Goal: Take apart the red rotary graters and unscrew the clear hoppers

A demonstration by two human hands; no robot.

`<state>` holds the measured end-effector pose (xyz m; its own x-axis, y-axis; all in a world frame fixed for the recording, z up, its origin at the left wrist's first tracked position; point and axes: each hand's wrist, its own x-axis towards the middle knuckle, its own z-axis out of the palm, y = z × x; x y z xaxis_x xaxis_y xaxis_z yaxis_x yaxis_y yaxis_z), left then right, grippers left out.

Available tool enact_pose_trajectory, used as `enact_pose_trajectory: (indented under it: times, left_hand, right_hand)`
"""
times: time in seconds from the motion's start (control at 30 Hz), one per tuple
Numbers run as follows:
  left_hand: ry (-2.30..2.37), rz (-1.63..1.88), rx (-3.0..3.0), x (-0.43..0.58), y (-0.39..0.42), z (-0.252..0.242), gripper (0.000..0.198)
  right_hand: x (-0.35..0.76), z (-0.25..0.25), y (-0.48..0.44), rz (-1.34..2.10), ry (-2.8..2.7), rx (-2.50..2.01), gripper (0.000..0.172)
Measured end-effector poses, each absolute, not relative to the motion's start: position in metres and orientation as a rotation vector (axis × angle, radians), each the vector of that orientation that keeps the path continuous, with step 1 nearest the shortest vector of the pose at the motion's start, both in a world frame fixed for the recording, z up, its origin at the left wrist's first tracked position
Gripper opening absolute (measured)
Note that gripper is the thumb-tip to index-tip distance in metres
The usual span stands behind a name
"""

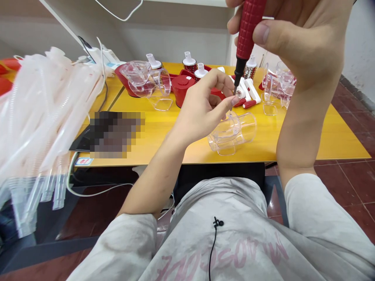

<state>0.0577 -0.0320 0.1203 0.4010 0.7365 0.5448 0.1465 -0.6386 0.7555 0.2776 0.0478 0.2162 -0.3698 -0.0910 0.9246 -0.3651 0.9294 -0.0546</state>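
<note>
A small white fitting (239, 93) is pinched between the fingertips of the left hand (202, 105), above a yellow table (331, 136), and the tip of a red-handled screwdriver (247, 35) is set at it, the handle gripped closed in the right hand (281, 39). A clear plastic housing (231, 132) lies at 6 o'clock, short of the table's near edge. White plastic pieces (252, 90) stand just beside, at 2 o'clock. A red lidded canister (183, 89) is at 9 o'clock — beyond it, bagged clear plastic parts (38, 117) crowd the left of the view.
</note>
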Motion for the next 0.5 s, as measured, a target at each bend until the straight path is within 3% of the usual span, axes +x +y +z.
enact_pose_trajectory:
  times: [0.17,0.33,0.5]
  left_hand:
    - [0.717,1.281,2.056,0.04,-0.043,0.128,0.069]
    - [0.717,0.925,2.172,0.028,-0.045,0.116,0.093]
    - [0.794,0.808,2.049,0.031,-0.048,0.112,0.077]
  right_hand:
    - [0.286,0.218,0.036,0.365,-1.874,0.171,0.04]
    - [0.282,0.217,0.039,0.36,-1.903,0.189,0.043]
    - [0.276,0.214,0.045,0.312,-1.951,0.24,0.043]
